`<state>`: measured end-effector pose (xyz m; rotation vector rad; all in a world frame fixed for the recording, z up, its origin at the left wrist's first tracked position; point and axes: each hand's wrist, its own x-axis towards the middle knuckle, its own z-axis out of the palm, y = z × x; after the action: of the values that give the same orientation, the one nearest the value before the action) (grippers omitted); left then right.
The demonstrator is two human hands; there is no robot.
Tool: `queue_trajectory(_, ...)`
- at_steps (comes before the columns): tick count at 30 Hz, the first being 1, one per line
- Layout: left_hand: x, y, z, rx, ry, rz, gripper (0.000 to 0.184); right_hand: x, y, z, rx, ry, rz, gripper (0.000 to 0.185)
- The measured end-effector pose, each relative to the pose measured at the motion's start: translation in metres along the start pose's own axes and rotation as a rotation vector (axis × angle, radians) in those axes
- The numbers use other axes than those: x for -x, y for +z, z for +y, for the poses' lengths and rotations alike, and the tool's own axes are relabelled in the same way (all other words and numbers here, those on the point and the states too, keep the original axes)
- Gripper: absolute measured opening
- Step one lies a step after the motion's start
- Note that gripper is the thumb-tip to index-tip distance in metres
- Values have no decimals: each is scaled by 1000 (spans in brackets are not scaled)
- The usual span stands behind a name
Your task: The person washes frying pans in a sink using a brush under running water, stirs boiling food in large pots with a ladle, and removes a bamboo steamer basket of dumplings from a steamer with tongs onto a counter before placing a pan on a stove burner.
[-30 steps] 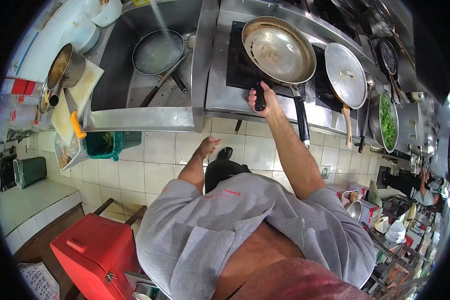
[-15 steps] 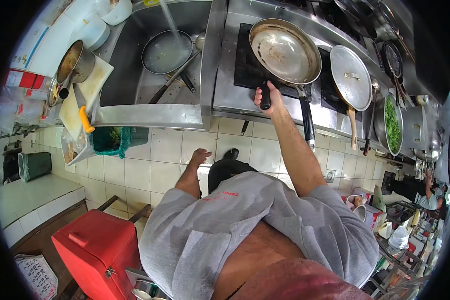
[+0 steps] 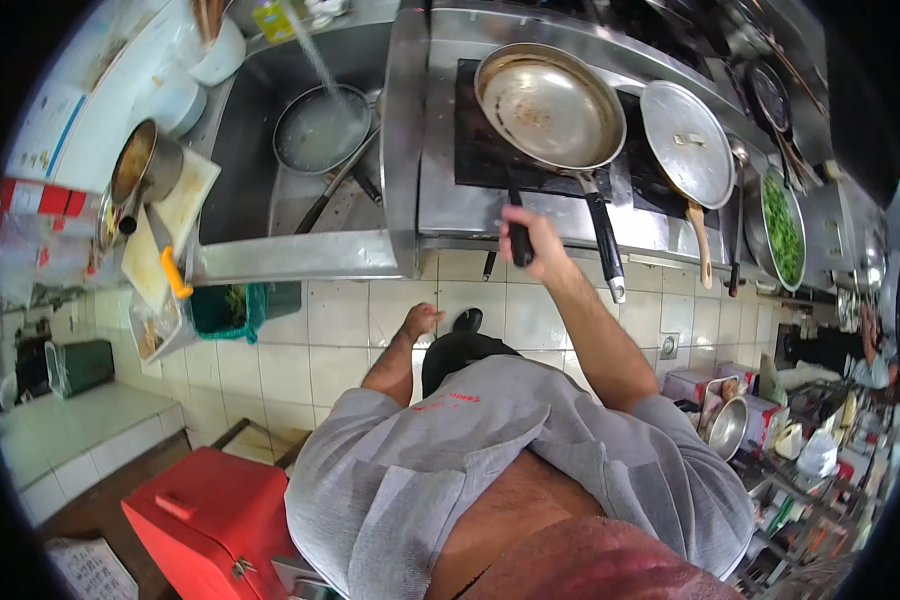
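My right hand (image 3: 537, 240) is wrapped round a black handle (image 3: 520, 243) in front of the stove. That handle's far end disappears under the large steel frying pan (image 3: 550, 105), whose own black handle (image 3: 603, 235) sticks out to the right of my hand. My left hand (image 3: 423, 319) hangs over the floor, its fingers curled and small in view, touching nothing visible. In the sink, water from above runs into a dark pan (image 3: 322, 130) filled with cloudy liquid. A ladle's dark handle (image 3: 320, 208) and another pan handle lie beside it.
A lidded pan (image 3: 688, 140) and a bowl of chopped greens (image 3: 783, 230) stand right of the frying pan. Left of the sink are a pot (image 3: 148, 165) and an orange-handled knife (image 3: 175, 272) on a cutting board. A red box (image 3: 210, 520) stands behind; another person (image 3: 850, 350) is far right.
My right hand and the black handle have come a little nearer to my body, away from the stove. The large frying pan stays on the stove. My left hand's fingers look more curled.
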<state>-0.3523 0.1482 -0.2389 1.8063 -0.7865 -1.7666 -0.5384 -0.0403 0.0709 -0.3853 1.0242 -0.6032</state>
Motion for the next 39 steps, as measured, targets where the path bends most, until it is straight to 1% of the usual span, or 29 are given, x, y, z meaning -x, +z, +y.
queue_trajectory(2, -4, -7, -27, -23, -54, -25, 35, 46, -8, 8, 278, -98, -23, 19)
queue_trajectory(3, -6, -10, -39, -17, -49, -25, 33, 73, -15, 12, 369, -171, -85, 33)
queue_trajectory(4, -1, -10, -27, -249, -101, -68, 33, 102, -22, 13, 462, -248, -145, 48)
queue_trajectory(5, 4, -11, -14, -484, -150, -104, 32, 136, -24, 8, 509, -235, -125, 66)
queue_trajectory(6, -1, -11, -18, -520, -145, -118, 33, 172, -28, 0, 673, -253, -97, 75)
queue_trajectory(8, -4, -6, -9, -575, -124, -83, 34, 235, -51, -4, 789, -337, -5, 75)
queue_trajectory(9, -7, -2, 2, -602, -103, -95, 34, 276, -57, -10, 788, -297, 130, 75)
queue_trajectory(13, -28, 28, 35, -791, 47, -232, 27, 428, -121, 12, 1149, -781, 940, 62)
queue_trajectory(15, -40, 56, 45, -780, 235, -199, 24, 513, -155, 40, 1093, -944, 1327, 59)
queue_trajectory(17, -57, 79, 41, -818, 320, -326, 21, 601, -166, 69, 1246, -1101, 1765, 55)
queue_trajectory(18, -37, 100, 53, -824, 353, -354, 18, 650, -166, 86, 1430, -978, 2056, 49)
queue_trajectory(19, -37, 118, 51, -761, 284, -429, 15, 686, -148, 101, 1479, -990, 2258, 44)
queue_trajectory(20, 2, 142, 70, -791, 232, -510, 14, 728, -148, 121, 1536, -795, 2513, 42)
queue_trajectory(21, 10, 160, 60, -721, 230, -491, 13, 769, -141, 144, 1484, -778, 2648, 39)
queue_trajectory(22, 19, 174, 50, -655, 192, -585, 6, 805, -126, 164, 1507, -725, 2801, 39)
queue_trajectory(23, 36, 190, 40, -681, 140, -563, 10, 837, -113, 179, 1551, -691, 2920, 38)
queue_trajectory(25, 60, 218, 19, -738, 30, -651, 15, 893, -82, 203, 1733, -851, 3165, 13)
queue_trajectory(26, 72, 228, 6, -754, 39, -672, 15, 915, -69, 219, 1455, -826, 3224, 15)
queue_trajectory(27, 84, 238, -3, -822, 60, -711, 14, 945, -74, 233, 1327, -578, 3396, 16)
queue_trajectory(28, 106, 245, -6, -880, 82, -742, 12, 954, -57, 239, 1356, -439, 3479, 16)
queue_trajectory(29, 125, 255, -5, -875, 75, -737, 12, 998, -57, 257, 1442, -81, 3423, 31)
queue_trajectory(30, 143, 262, -1, -998, 157, -809, 12, 1009, -44, 266, 1390, 377, 3554, 34)
queue_trajectory(31, 153, 256, 1, -1110, 226, -859, 12, 1027, -44, 276, 1317, 505, 3516, 35)
queue_trajectory(33, 110, 250, -22, -1211, 256, -846, 15, 1057, -70, 314, 1166, 578, 3313, 35)
queue_trajectory(34, 96, 241, -30, -1068, 196, -818, 17, 1070, -92, 325, 1121, 574, 3211, 35)
queue_trajectory(35, 85, 235, -30, -1084, 211, -824, 19, 1081, -117, 335, 1092, 569, 3119, 35)
queue_trajectory(36, 86, 230, -25, -1209, 326, -702, 19, 1089, -142, 341, 1072, 549, 3052, 35)
queue_trajectory(37, 82, 218, -23, -1127, 360, -637, 17, 1096, -168, 343, 1060, 522, 2995, 35)
queue_trajectory(39, 81, 190, -13, -1198, 476, -507, 28, 1100, -214, 338, 1057, 503, 2905, 35)
